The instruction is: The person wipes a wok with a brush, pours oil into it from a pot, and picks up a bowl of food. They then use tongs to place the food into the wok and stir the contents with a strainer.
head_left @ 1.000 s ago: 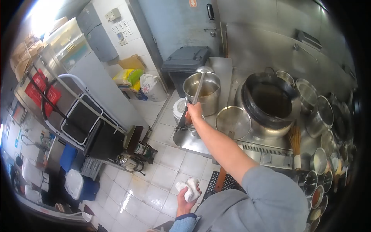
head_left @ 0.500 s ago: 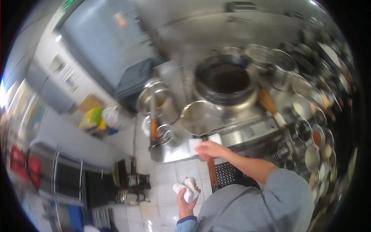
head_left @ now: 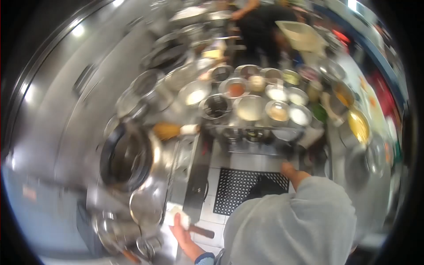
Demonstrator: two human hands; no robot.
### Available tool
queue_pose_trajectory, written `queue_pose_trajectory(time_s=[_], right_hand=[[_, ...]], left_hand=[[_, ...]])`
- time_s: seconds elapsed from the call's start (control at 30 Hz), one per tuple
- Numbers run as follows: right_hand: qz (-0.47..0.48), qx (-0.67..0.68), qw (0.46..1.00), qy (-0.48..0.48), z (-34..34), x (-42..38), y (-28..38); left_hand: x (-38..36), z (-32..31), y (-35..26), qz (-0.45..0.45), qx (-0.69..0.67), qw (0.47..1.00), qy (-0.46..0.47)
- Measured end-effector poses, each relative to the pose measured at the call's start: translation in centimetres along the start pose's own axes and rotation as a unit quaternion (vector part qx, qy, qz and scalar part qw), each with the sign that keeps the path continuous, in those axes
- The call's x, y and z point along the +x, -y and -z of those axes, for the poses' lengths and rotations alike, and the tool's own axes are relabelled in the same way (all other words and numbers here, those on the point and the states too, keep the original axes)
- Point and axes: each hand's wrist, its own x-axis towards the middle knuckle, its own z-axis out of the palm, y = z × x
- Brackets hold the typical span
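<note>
My left hand (head_left: 179, 230) is closed around a folded white cloth (head_left: 177, 215) at the front edge of the steel stove counter. Close by it, a brown wooden handle (head_left: 202, 231) sticks out past the edge; it belongs to a round metal pan (head_left: 145, 207) on the counter. A large dark wok (head_left: 126, 157) sits on the burner beyond the pan. My right hand (head_left: 288, 168) is stretched out to the right above the floor, blurred and partly hidden by my sleeve, so its fingers cannot be made out.
Several seasoning bowls (head_left: 249, 108) crowd a steel counter ahead. A bamboo brush (head_left: 170, 130) lies beside the wok. Below is a black perforated mat (head_left: 234, 187). At the right, a yellow-filled container (head_left: 357, 126) stands on another counter. A person in dark clothes (head_left: 260, 33) is at the far end.
My view has swung right, from the stove and grey door towards the seasoning bowls. My right hand has left the pan handle and moved right. The white cloth stays in my left hand.
</note>
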Motion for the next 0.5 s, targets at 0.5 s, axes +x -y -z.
queue_pose_trajectory(time_s=[0.5], right_hand=[[-0.044, 0.179, 0.983, 0.012, 0.8, -3.7, -4.6]], left_hand=[[13.5, -2.0, 2.6, 0.147, 0.281, 0.944, 0.089]])
